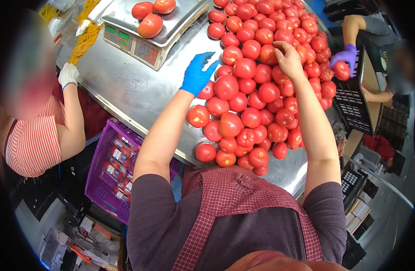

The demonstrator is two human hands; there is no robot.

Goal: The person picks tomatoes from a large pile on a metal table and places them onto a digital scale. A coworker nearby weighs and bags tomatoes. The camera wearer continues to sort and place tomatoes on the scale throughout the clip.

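A large heap of red tomatoes (pixel 251 117) covers much of the metal table in front of me. My left hand (pixel 198 75), in a blue glove, is at the heap's left edge with thumb and fingers apart and nothing between them. My bare right hand (pixel 289 60) reaches into the upper middle of the heap. Its fingertips meet the edge of one tomato (pixel 268 54); whether they grip it is unclear. Beyond my left hand stands a digital scale (pixel 131 45) with three tomatoes (pixel 150 25) on its steel pan.
The metal table (pixel 133 84) has a raised left edge. Below it, a purple crate (pixel 102 162) holds packed tomatoes. Yellow netting (pixel 81 47) lies near a person's white-gloved hand (pixel 68 75). At right, another person's purple-gloved hand (pixel 345 61) holds a tomato beside a black crate (pixel 354 98).
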